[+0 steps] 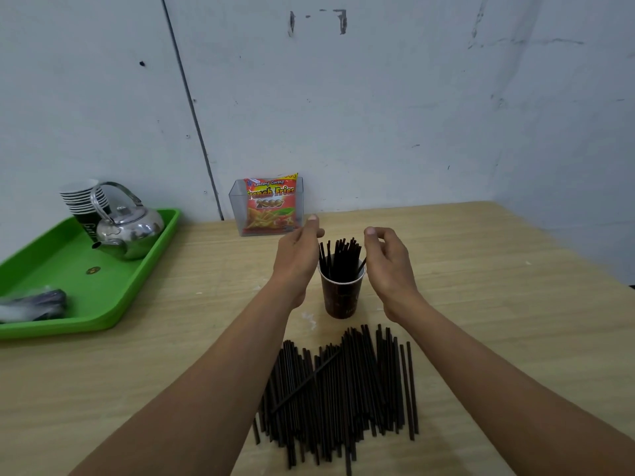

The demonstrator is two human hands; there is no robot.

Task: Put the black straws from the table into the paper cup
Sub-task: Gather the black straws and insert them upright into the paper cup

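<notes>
A dark brown paper cup stands upright mid-table with several black straws sticking out of its top. A large pile of loose black straws lies on the table in front of it, near me. My left hand hovers just left of the cup's rim, fingers apart, holding nothing. My right hand hovers just right of the rim, fingers loosely curled; one straw leans toward its fingers, and I cannot tell whether it touches them.
A green tray at the left carries a steel kettle, stacked paper cups and a plastic-wrapped bundle. A clear box with a red snack packet stands against the wall behind the cup.
</notes>
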